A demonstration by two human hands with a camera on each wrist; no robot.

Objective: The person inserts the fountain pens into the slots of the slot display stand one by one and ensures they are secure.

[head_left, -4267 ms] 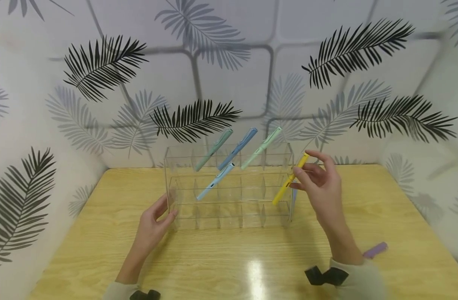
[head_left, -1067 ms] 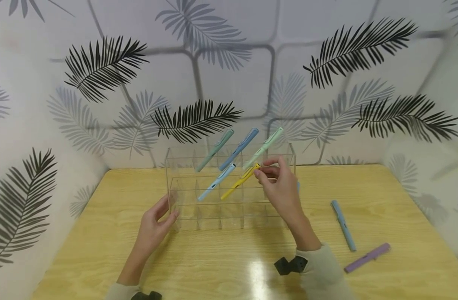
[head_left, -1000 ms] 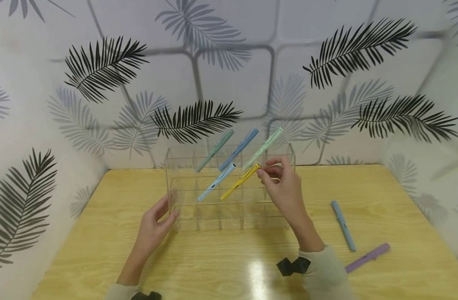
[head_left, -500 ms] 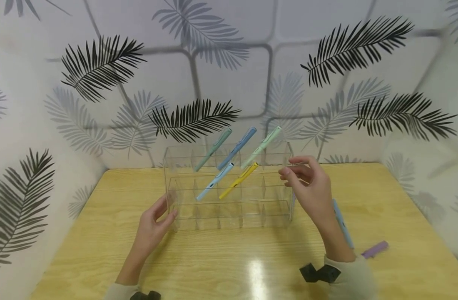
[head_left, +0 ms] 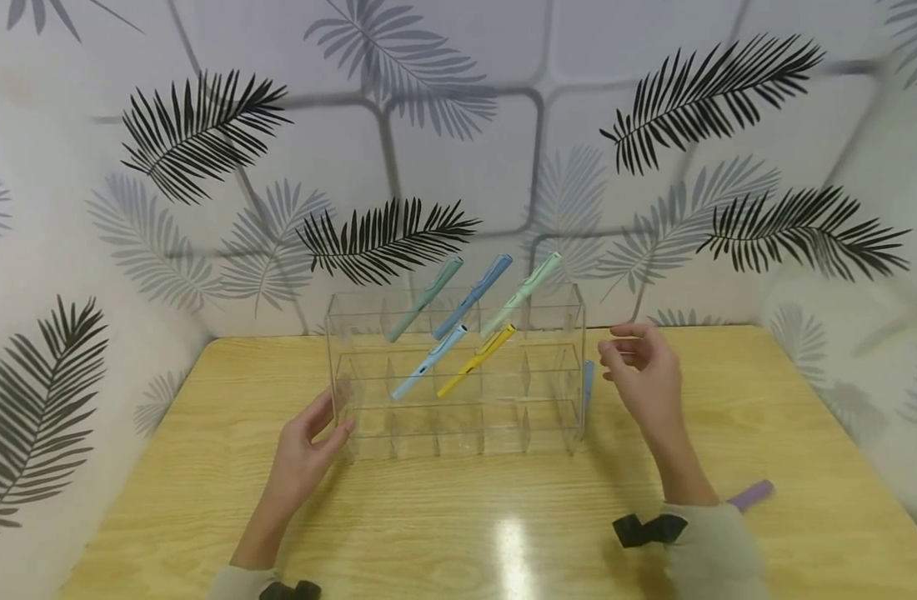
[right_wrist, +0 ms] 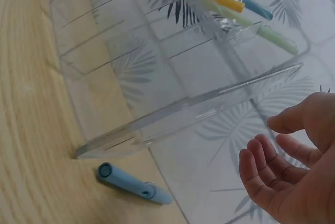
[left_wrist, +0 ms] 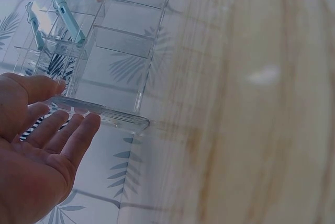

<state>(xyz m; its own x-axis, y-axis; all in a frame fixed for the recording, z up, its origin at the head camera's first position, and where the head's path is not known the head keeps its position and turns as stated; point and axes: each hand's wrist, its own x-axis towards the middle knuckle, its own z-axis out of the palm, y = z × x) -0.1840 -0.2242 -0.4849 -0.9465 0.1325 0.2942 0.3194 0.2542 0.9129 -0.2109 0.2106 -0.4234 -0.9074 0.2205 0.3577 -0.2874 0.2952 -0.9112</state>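
Note:
A clear tiered acrylic pen rack [head_left: 458,446] stands on the table. My left hand [head_left: 304,450] grips its left side panel, thumb in front and fingers behind. The middle tier bears a light blue pen [head_left: 428,362] and, right of it, a yellow pen [head_left: 477,361], both tilted. Across the top tier lean a green-grey pen [head_left: 426,300], a blue pen [head_left: 473,296] and a mint pen [head_left: 522,293]. Right of the rack, my right hand [head_left: 646,379] hovers with loosely bent fingers and holds nothing. Below it in the right wrist view, a blue pen [right_wrist: 136,185] lies beside the side panel.
A purple pen [head_left: 753,495] lies at the right of the table [head_left: 398,525], partly covered by the right sleeve [head_left: 714,550]. Behind the table rises a wall [head_left: 458,167] with a leaf pattern. The rack's bottom tier [head_left: 458,421] has several bare compartments.
My right hand carried the yellow pen left into the middle tier, let go of it, and moved back right, past the rack's side. My left hand has stayed on the rack.

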